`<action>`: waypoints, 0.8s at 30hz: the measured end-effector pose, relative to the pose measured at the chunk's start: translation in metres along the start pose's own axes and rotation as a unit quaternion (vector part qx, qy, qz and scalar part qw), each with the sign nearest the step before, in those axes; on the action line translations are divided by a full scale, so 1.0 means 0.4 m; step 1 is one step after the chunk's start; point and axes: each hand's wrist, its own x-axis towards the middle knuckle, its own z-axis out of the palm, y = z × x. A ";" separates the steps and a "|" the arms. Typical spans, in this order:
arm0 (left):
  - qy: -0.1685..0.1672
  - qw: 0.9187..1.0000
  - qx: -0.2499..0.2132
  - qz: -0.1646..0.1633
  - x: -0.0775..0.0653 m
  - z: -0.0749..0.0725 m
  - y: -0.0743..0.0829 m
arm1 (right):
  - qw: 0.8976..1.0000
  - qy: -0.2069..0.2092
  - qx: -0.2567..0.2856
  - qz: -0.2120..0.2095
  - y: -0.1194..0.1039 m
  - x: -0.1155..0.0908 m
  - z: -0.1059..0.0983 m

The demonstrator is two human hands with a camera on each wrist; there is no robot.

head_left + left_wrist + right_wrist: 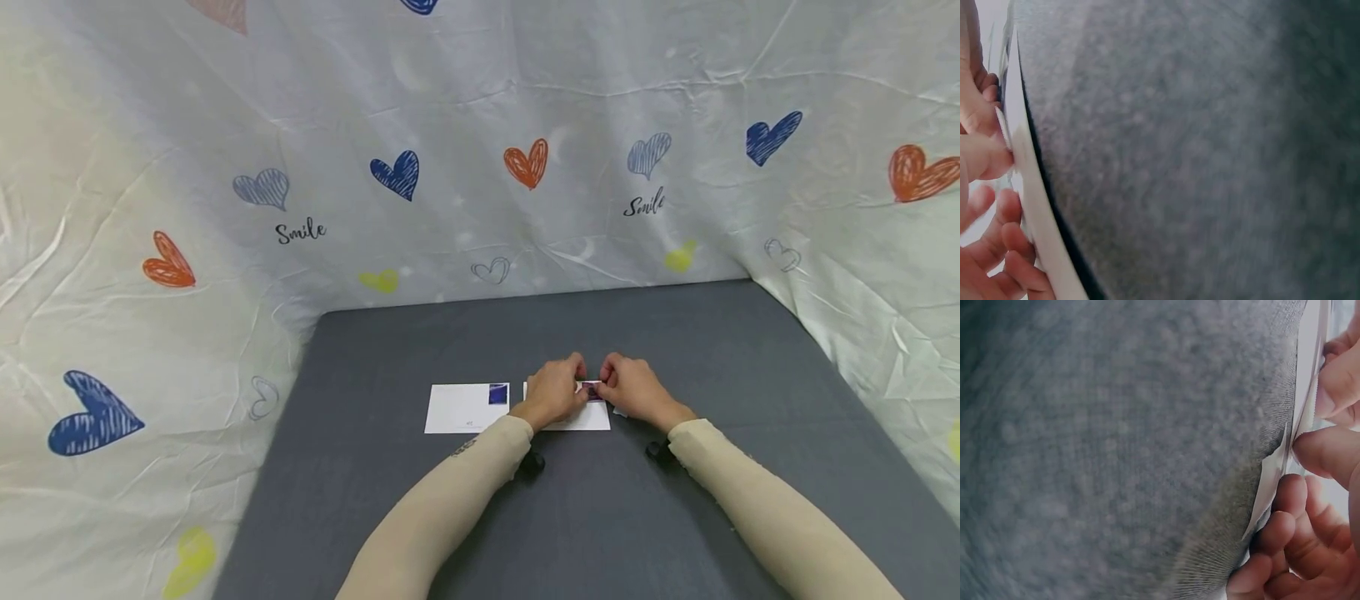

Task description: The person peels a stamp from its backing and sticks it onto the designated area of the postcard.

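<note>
Two white paper rectangles, like envelopes or postcards, lie side by side in the head view. The left rectangle [459, 409] bears a dark blue-purple stamp [498, 394] at its upper right corner. Over the right rectangle [596, 421], a second purple stamp [593, 392] is pinched between the hands near the upper right corner. My left hand [553, 392] reaches across that paper, its thumb at the stamp's left side. My right hand [633, 390] holds the stamp's right side. The stamp's toothed edge [1307, 411] shows in the right wrist view, partly hidden by thumbs.
A small white paper scrap [1268, 487] lies under the right fingers, on the grey cloth-covered table [360, 500]. Behind and beside the table hangs a white curtain [450, 225] printed with hearts. Each wrist wears a black strap.
</note>
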 end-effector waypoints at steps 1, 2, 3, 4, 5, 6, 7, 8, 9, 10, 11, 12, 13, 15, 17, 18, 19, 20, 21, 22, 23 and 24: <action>-0.003 1.000 0.002 0.009 0.002 0.003 -0.004 | 1.000 -0.002 -0.008 -0.002 -0.013 -0.003 -0.007; -0.007 1.000 0.004 0.016 0.004 0.005 -0.005 | 1.000 -0.005 -0.019 -0.006 -0.027 -0.006 -0.013; -0.009 1.000 0.006 0.021 0.004 0.006 -0.006 | 0.999 -0.005 -0.033 -0.009 -0.034 -0.007 -0.015; -0.011 1.000 0.012 0.025 0.004 0.008 -0.007 | 0.999 -0.005 -0.050 -0.012 -0.040 -0.007 -0.017; -0.010 0.999 0.015 0.027 0.004 0.009 -0.007 | 0.997 -0.007 -0.073 -0.003 -0.066 -0.010 -0.025; -0.011 0.999 0.016 0.027 -0.001 0.002 -0.002 | 0.996 -0.008 -0.091 -0.007 -0.069 -0.010 -0.025; -0.011 0.999 0.018 0.027 -0.004 -0.001 0.000 | 0.994 -0.009 -0.108 -0.010 -0.071 -0.011 -0.025; -0.009 0.999 0.020 0.027 -0.007 -0.003 0.002 | 0.992 -0.009 -0.125 -0.014 -0.071 -0.012 -0.023; -0.005 0.999 0.024 0.028 -0.012 -0.007 0.005 | 0.990 -0.008 -0.140 -0.018 -0.071 -0.013 -0.022; -0.007 0.999 0.022 0.027 -0.022 -0.021 0.014 | 0.988 -0.007 -0.152 -0.024 -0.071 -0.016 -0.022; -0.010 0.999 0.017 0.026 -0.031 -0.035 0.023 | 0.986 -0.006 -0.165 -0.030 -0.071 -0.019 -0.023; -0.013 0.999 0.015 0.025 -0.040 -0.050 0.032 | 0.983 -0.006 -0.178 -0.035 -0.071 -0.023 -0.023; -0.015 1.000 0.014 0.024 -0.044 -0.056 0.035 | 0.981 -0.005 -0.189 -0.042 -0.071 -0.028 -0.024; -0.018 0.999 0.011 0.027 -0.049 -0.065 0.038 | 0.977 -0.004 -0.207 -0.052 -0.072 -0.036 -0.028; -0.018 0.999 0.007 0.032 -0.043 -0.056 0.029 | 0.973 -0.006 -0.222 -0.057 -0.071 -0.042 -0.031; -0.014 0.999 0.010 0.037 -0.037 -0.044 0.021 | 0.972 -0.007 -0.228 -0.059 -0.071 -0.044 -0.032; -0.011 0.999 0.010 0.043 -0.029 -0.031 0.011 | 0.971 -0.008 -0.233 -0.060 -0.071 -0.046 -0.034; -0.006 0.999 0.012 0.049 -0.022 -0.017 0.002 | 0.969 -0.009 -0.238 -0.060 -0.072 -0.046 -0.035; -0.005 0.999 0.012 0.052 -0.017 -0.009 -0.004 | 0.968 -0.010 -0.242 -0.059 -0.072 -0.047 -0.036; -0.002 0.998 0.014 0.057 -0.014 -0.003 -0.008 | 0.967 -0.012 -0.247 -0.059 -0.072 -0.046 -0.037; -0.001 0.998 0.017 0.062 -0.012 0.001 -0.011 | 0.966 -0.012 -0.251 -0.059 -0.072 -0.046 -0.037; -0.001 0.998 0.017 0.064 -0.011 0.003 -0.012 | 0.965 -0.012 -0.256 -0.060 -0.072 -0.046 -0.038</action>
